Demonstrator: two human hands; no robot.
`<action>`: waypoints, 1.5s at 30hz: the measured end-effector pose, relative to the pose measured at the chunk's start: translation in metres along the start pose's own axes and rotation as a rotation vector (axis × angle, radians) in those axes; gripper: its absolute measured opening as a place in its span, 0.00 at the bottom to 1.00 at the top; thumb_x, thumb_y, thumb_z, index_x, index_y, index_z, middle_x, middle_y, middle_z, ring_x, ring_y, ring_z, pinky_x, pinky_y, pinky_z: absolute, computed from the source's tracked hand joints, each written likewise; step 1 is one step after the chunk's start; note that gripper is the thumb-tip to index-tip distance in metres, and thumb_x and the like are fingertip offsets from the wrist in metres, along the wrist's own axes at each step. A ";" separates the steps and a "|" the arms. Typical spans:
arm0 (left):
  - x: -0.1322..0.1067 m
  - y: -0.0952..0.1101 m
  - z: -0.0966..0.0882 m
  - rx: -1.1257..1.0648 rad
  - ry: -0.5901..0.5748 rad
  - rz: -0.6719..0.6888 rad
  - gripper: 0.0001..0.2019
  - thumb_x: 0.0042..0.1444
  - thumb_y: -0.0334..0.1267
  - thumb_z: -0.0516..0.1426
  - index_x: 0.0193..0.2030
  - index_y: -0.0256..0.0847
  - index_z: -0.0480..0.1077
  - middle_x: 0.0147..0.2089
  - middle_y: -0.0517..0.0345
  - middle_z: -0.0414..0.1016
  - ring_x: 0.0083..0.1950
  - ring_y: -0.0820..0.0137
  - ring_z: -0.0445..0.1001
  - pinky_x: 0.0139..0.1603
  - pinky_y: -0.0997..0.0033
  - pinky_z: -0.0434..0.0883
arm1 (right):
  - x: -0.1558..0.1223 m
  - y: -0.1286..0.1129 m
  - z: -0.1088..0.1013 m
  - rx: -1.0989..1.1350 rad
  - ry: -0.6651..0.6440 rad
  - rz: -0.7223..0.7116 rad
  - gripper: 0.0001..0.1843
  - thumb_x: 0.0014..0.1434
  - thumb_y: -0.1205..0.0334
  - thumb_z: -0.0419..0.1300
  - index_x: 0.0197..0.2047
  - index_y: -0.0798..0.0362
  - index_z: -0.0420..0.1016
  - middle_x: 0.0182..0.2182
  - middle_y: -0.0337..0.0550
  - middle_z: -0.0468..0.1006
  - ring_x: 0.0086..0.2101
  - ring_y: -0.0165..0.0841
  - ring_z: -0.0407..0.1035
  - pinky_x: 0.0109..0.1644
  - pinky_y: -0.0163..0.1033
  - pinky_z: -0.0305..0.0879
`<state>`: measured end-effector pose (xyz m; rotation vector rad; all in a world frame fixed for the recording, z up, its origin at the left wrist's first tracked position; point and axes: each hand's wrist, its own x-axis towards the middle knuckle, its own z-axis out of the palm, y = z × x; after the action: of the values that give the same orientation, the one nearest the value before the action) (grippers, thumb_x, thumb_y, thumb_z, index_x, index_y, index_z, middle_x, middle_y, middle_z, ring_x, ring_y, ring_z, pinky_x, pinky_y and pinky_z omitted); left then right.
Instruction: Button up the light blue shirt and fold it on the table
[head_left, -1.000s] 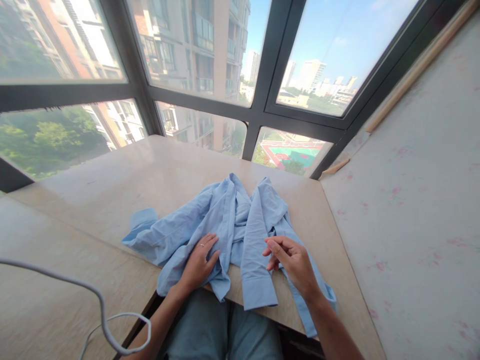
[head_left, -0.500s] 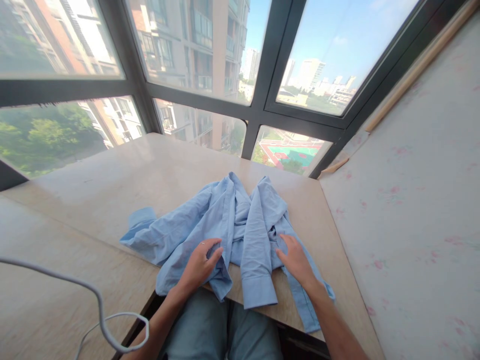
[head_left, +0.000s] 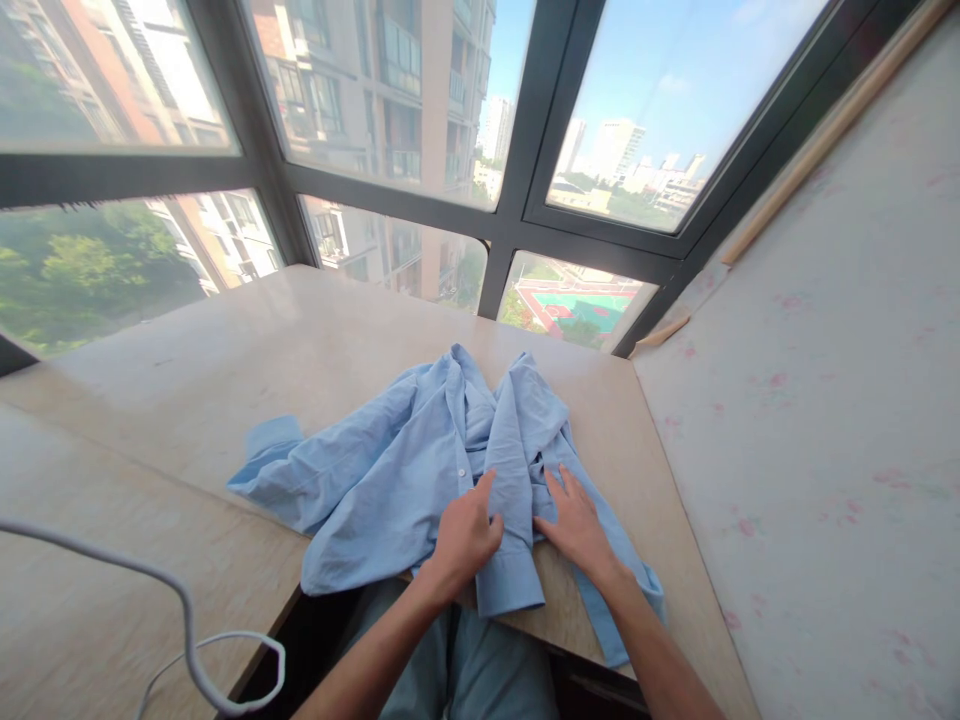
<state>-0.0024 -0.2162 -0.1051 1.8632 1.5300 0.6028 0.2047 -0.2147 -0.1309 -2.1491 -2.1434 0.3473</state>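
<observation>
A crumpled light blue shirt point(head_left: 390, 470) lies on the beige stone ledge point(head_left: 247, 360) in front of the window. One sleeve with its cuff point(head_left: 510, 590) hangs toward the near edge. My left hand point(head_left: 466, 530) rests on the shirt just left of that sleeve, fingers together and stretched forward. My right hand point(head_left: 576, 520) lies flat on the cloth to the right of the sleeve, fingers spread. Neither hand grips anything.
A white cable point(head_left: 187, 640) loops over the lower table surface at the near left. Dark window frames point(head_left: 517, 130) rise behind the ledge. A pale wall with pink flecks point(head_left: 810, 400) closes the right side. My legs in blue jeans point(head_left: 465, 680) show below the edge.
My left hand has moved right across the shirt, carrying a front panel over toward the sleeve. My right hand came down from the air onto the cloth.
</observation>
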 end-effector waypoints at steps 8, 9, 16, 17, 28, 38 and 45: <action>0.022 0.001 -0.098 -0.803 0.200 -0.126 0.23 0.42 0.36 0.59 0.48 0.35 0.75 0.34 0.58 0.77 0.31 0.70 0.71 0.32 0.73 0.66 | 0.001 0.022 0.009 0.184 0.138 -0.047 0.38 0.56 0.56 0.60 0.68 0.55 0.61 0.66 0.55 0.63 0.64 0.48 0.59 0.69 0.53 0.55; 0.023 0.003 -0.110 -0.904 0.222 -0.158 0.24 0.41 0.38 0.61 0.48 0.35 0.75 0.32 0.59 0.76 0.30 0.72 0.70 0.31 0.74 0.65 | 0.001 0.021 0.008 0.212 0.151 -0.052 0.37 0.56 0.57 0.60 0.68 0.55 0.61 0.65 0.55 0.65 0.64 0.48 0.59 0.68 0.53 0.55; 0.007 0.031 -0.117 -1.196 0.017 -0.157 0.24 0.46 0.44 0.66 0.49 0.38 0.73 0.27 0.64 0.71 0.25 0.78 0.66 0.28 0.78 0.62 | -0.008 -0.031 -0.035 0.607 0.187 -0.201 0.45 0.58 0.50 0.63 0.73 0.48 0.48 0.65 0.54 0.64 0.61 0.46 0.63 0.63 0.54 0.63; 0.005 0.035 -0.108 -1.205 -0.040 -0.133 0.23 0.47 0.44 0.67 0.49 0.37 0.73 0.26 0.65 0.69 0.25 0.78 0.65 0.28 0.78 0.62 | -0.010 -0.041 -0.044 0.634 0.189 -0.263 0.48 0.57 0.50 0.64 0.74 0.47 0.46 0.66 0.53 0.63 0.61 0.45 0.63 0.62 0.53 0.64; -0.002 0.045 -0.067 -1.307 -0.175 -0.058 0.22 0.50 0.42 0.66 0.51 0.36 0.70 0.36 0.54 0.78 0.33 0.72 0.74 0.37 0.72 0.67 | -0.002 -0.053 -0.093 0.653 -0.013 -0.490 0.15 0.57 0.69 0.53 0.37 0.50 0.82 0.34 0.41 0.83 0.36 0.34 0.75 0.43 0.37 0.68; -0.003 -0.007 -0.069 -0.843 -0.025 -0.085 0.20 0.54 0.48 0.60 0.49 0.38 0.73 0.40 0.51 0.79 0.42 0.65 0.77 0.40 0.68 0.71 | 0.039 0.052 -0.151 1.723 0.769 0.125 0.18 0.50 0.57 0.67 0.44 0.48 0.69 0.45 0.45 0.80 0.43 0.36 0.78 0.43 0.40 0.74; -0.011 -0.052 -0.042 -0.109 0.188 0.012 0.31 0.49 0.44 0.61 0.61 0.36 0.66 0.62 0.39 0.69 0.65 0.49 0.66 0.63 0.48 0.65 | 0.016 0.045 -0.077 1.310 0.254 0.229 0.28 0.48 0.48 0.70 0.49 0.52 0.74 0.43 0.49 0.81 0.41 0.39 0.77 0.43 0.43 0.74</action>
<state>-0.0699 -0.2129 -0.1138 1.7755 1.5712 0.8701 0.2659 -0.1916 -0.0678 -1.4543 -0.9493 1.0392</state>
